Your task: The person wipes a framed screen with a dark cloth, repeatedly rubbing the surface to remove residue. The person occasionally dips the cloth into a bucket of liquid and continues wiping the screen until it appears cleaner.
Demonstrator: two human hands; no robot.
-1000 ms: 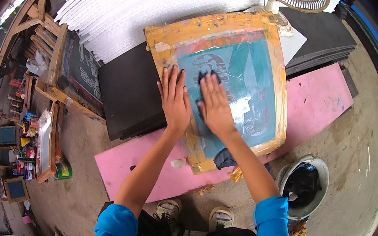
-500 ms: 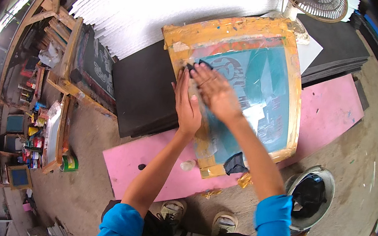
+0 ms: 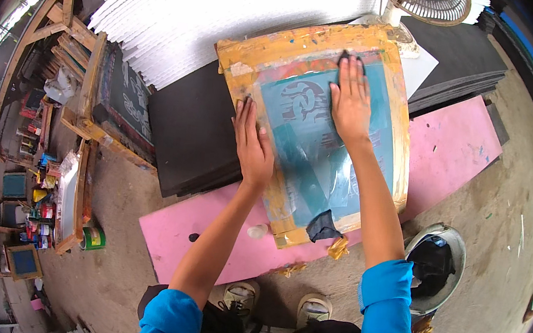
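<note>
A silk-screen frame [image 3: 233,65] with yellow-taped, paint-stained edges lies tilted before me, its teal mesh [image 3: 295,147] bearing a pale swirling design. My right hand [image 3: 352,110] rests flat near the far right of the mesh. Beneath its fingertips is a small black rag [image 3: 344,57], mostly covered by the fingers. On the frame's left edge lies my left hand [image 3: 254,152], fingers stretched out, steadying nothing else visible. A dark crumpled cloth [image 3: 323,227] hangs over the near edge of the frame.
Black sheets [image 3: 195,125] are stacked left of the frame, white corrugated sheets [image 3: 232,5] behind. A pink board [image 3: 457,135] lies underneath. A metal bucket [image 3: 459,261] holding black cloth stands at the right. A fan [image 3: 429,4] stands at the back.
My right hand has swept with the rag from the mesh's left side to its far right, away from my left hand. My left hand stays at the frame's left edge.
</note>
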